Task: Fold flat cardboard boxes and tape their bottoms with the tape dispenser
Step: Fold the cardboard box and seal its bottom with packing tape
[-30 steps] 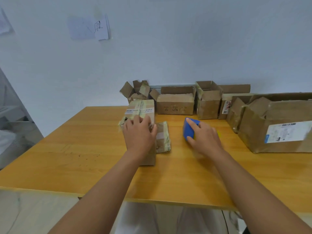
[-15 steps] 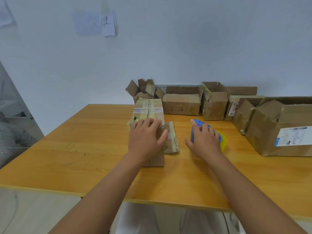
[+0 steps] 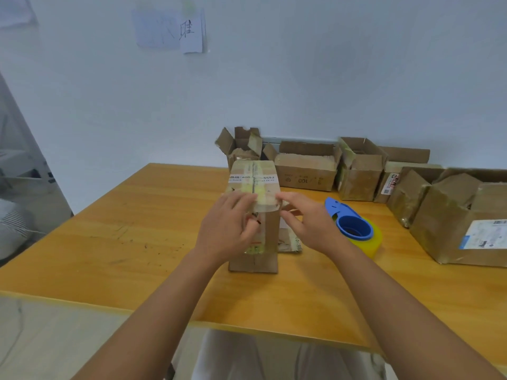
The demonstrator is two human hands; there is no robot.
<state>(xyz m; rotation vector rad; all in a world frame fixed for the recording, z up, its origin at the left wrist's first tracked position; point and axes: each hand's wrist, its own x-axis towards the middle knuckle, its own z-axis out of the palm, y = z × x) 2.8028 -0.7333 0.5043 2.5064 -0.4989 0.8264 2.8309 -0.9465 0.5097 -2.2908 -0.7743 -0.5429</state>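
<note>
On the table (image 3: 115, 215) my left hand (image 3: 227, 229) and right hand (image 3: 310, 226) press flat-fingered on the taped box (image 3: 253, 182), tape dispenser (image 3: 354, 229) just right, open boxes (image 3: 307, 168) behind, contents unclear.

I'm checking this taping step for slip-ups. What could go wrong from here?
The box stands tall on a narrow base, so pressure from the left hand or right hand might tip it. The tape dispenser lies close beside the right hand, so a sweep could knock it. The tape on the box's near end looks wrinkled and may not hold.

box (image 3: 253, 187): matt cardboard, glossy tape | dispenser (image 3: 346, 219): blue plastic | table (image 3: 137, 231): smooth wood
</note>
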